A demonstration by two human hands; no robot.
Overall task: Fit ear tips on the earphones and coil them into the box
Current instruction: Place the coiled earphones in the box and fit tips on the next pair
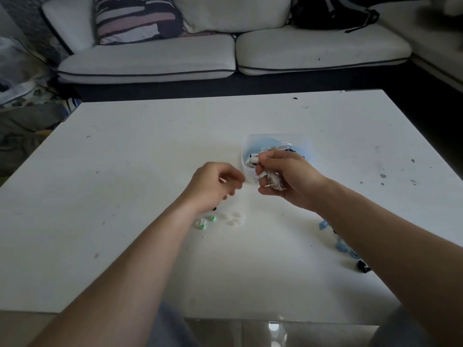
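**Position.** Right hand (pixel 293 179) grips the white earphones (pixel 274 182), cord bunched in the palm and one bud exposed at the thumb, just in front of the box (pixel 246 146). The box already holds other cords. Left hand (pixel 213 186) is close beside, fingers curled and blurred; whether it pinches a tip cannot be told. Spare tips (pixel 234 218) lie near the left wrist.

**Risks.** A tip fumbled at the bud could drop among the spares (white on white, hard to find). The bunched cord may spring loose or snag the cords in the box. The right forearm passes over a blue set (pixel 343 246) and could drag it.

**Surface and room.** White table (pixel 150 151), scuffed and specked. Dim room; pale sofa (pixel 320 51) beyond, with a striped pillow (pixel 135 18) and a black bag (pixel 333 13).
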